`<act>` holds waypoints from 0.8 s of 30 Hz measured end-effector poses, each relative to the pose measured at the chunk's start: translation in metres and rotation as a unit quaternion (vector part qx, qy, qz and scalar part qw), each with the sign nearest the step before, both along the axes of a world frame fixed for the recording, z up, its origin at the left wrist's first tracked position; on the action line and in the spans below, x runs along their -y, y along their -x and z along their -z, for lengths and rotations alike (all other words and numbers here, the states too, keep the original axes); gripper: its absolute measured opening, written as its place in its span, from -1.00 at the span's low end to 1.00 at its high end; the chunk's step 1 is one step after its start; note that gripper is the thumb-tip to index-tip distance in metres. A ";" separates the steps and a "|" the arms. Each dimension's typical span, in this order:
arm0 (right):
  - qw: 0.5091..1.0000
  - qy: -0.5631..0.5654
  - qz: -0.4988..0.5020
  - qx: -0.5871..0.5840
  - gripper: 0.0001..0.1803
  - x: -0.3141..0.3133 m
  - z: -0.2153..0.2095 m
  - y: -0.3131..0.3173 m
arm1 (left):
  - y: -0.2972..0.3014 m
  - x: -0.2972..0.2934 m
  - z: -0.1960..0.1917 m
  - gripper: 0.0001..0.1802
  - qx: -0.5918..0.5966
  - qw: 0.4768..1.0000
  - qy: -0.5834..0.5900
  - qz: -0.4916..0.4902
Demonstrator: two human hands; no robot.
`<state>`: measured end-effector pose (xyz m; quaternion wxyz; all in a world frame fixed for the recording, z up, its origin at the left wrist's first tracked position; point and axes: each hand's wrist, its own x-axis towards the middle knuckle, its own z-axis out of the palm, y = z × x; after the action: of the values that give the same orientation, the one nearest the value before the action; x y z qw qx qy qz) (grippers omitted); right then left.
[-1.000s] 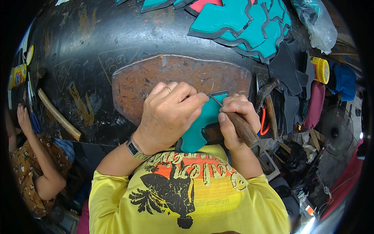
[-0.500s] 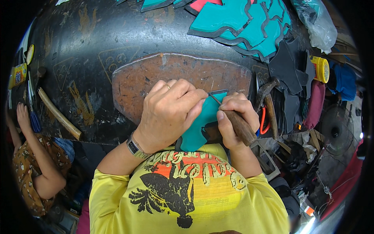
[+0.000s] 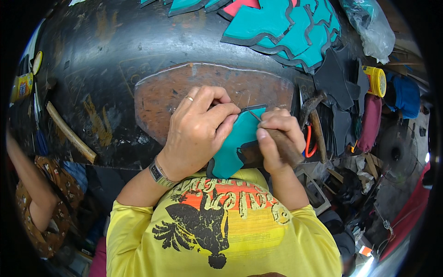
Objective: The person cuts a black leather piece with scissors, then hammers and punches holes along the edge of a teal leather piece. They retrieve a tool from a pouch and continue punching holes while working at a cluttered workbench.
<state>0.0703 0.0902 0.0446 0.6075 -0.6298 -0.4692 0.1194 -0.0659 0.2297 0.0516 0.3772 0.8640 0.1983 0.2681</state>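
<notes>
A teal leather-like cut piece [image 3: 230, 152] with a dark edge lies partly on a brown board [image 3: 159, 94] and hangs over its near side toward me. My left hand [image 3: 198, 127] is closed at the piece's far left edge, thumb and forefinger pinched on the dark margin. An awl-like tool [image 3: 285, 150], with a thick wooden handle and a thin metal shaft, is gripped in my right hand [image 3: 281, 131]. Its tip touches or nearly touches the piece's far edge, close to my left fingertips. The fold under the left fingers is hidden.
Overlapping teal pieces [image 3: 277, 25] lie far right, beside black cut pieces [image 3: 339, 83]. A hammer [image 3: 313, 108] and red-handled tool [image 3: 311, 145] sit right of the board; a wooden stick [image 3: 69, 134] lies left. A co-worker's arm [image 3: 34, 184] is at far left.
My left fingers have shifted slightly left along the edge and curled more. The awl-like tool's tip has moved a little and its handle tilts lower. The co-worker's arm has moved toward the left rim.
</notes>
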 end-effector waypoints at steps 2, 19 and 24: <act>1.000 0.009 -0.021 -0.017 -0.79 0.002 -0.001 0.000 | 0.001 0.000 0.000 -0.81 0.002 1.000 0.007 0.005; 0.999 0.038 -0.008 0.006 -0.79 0.004 0.000 0.001 | 0.003 0.000 0.000 -0.81 -0.005 1.000 0.000 0.014; 0.999 0.036 -0.005 0.013 -0.78 0.002 0.000 0.001 | 0.002 0.001 0.001 -0.83 -0.006 1.000 0.000 0.010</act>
<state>0.0695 0.0879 0.0447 0.5780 -0.6500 -0.4756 0.1311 -0.0677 0.2292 0.0508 0.3783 0.8676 0.1918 0.2595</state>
